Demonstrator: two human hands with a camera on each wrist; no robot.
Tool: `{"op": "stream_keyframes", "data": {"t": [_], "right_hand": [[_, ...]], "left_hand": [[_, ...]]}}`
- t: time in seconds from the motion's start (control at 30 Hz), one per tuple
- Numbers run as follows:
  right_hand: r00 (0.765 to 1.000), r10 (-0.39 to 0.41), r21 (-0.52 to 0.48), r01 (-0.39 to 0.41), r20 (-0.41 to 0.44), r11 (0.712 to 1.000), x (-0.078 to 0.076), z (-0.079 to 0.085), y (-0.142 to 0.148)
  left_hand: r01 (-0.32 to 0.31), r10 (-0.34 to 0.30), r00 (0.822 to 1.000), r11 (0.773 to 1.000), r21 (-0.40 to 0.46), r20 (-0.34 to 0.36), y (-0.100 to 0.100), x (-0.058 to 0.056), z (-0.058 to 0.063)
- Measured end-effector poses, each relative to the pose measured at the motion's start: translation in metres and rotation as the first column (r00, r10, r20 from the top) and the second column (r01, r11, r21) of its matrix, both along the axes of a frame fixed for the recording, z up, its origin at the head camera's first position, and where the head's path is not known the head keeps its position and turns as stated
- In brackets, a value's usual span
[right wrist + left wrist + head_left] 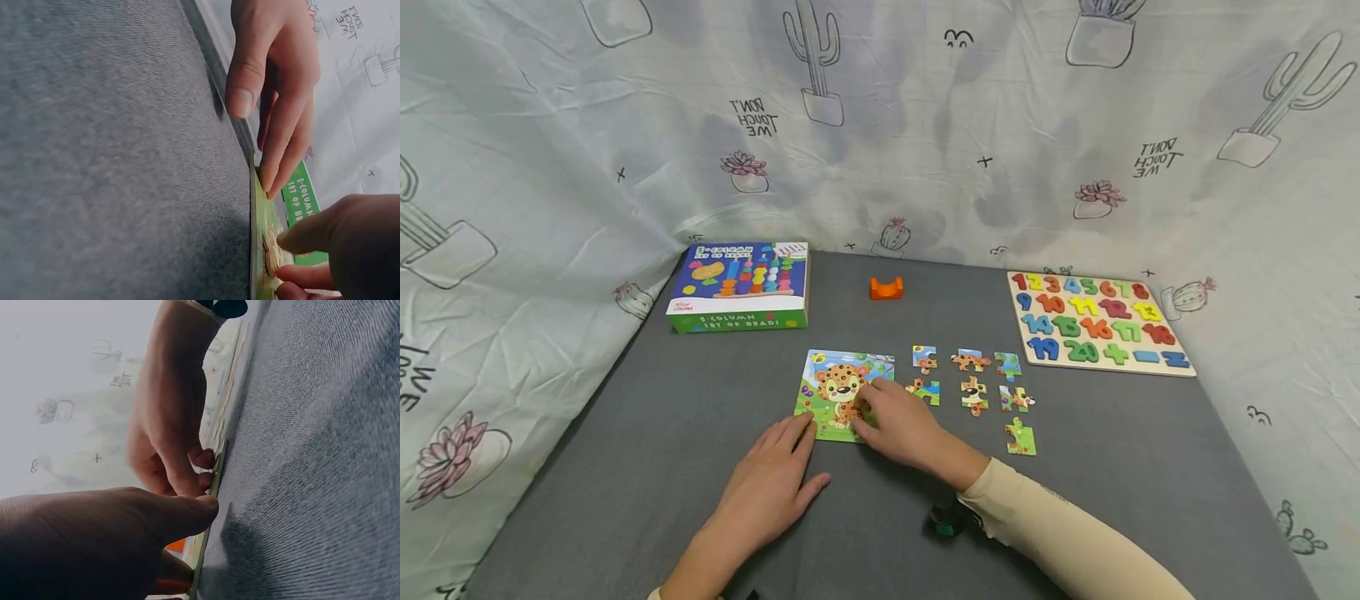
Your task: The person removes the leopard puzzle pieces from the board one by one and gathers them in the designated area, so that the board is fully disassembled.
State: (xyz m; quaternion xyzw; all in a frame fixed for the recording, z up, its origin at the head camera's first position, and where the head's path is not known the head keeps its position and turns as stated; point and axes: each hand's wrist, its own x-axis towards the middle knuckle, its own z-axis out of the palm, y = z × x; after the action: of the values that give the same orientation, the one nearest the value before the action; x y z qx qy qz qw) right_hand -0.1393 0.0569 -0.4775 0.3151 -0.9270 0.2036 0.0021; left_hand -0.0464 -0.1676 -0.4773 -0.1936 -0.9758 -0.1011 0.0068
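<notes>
A square jigsaw board [823, 427] with a leopard cub picture lies flat on the table. My left hand [767, 483] rests its fairly straight fingers on the board's lower left corner, its thumb apart on the cloth. Over the board's right part, my right hand [901, 423] has its fingers bent down and pinches a small puzzle piece [269, 255] against the surface, mostly hidden by the fingers. Just right of the board lie several loose puzzle pieces, among them a leopard-face piece [974, 395] and a green corner piece [1020, 437].
At the back left stands a bead set box [737, 321]. An orange plastic piece [886, 289] sits at the back middle. A wooden number board [1105, 333] lies at the right. Under the right sleeve is a small dark object [943, 522]. Printed cloth [880, 167] hangs behind.
</notes>
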Motion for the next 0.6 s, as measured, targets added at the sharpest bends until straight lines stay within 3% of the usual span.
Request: {"op": "stream_keyframes", "data": {"t": [0.33, 0.6], "right_hand": [[0.996, -0.068, -0.024, 0.069, 0.055, 0.997, -0.0039, -0.0005, -0.0058], [0.992, -0.02, -0.071, 0.029, 0.126, 0.997, -0.0031, 0.0063, -0.0073]], "left_hand": [[-0.008, 0.008, 1.0, 1.0, -0.012, -0.008, 0.0058, -0.0014, -0.0052], [-0.007, 0.007, 1.0, 0.999, -0.032, -0.022, 0.0051, -0.0014, -0.0054]]}}
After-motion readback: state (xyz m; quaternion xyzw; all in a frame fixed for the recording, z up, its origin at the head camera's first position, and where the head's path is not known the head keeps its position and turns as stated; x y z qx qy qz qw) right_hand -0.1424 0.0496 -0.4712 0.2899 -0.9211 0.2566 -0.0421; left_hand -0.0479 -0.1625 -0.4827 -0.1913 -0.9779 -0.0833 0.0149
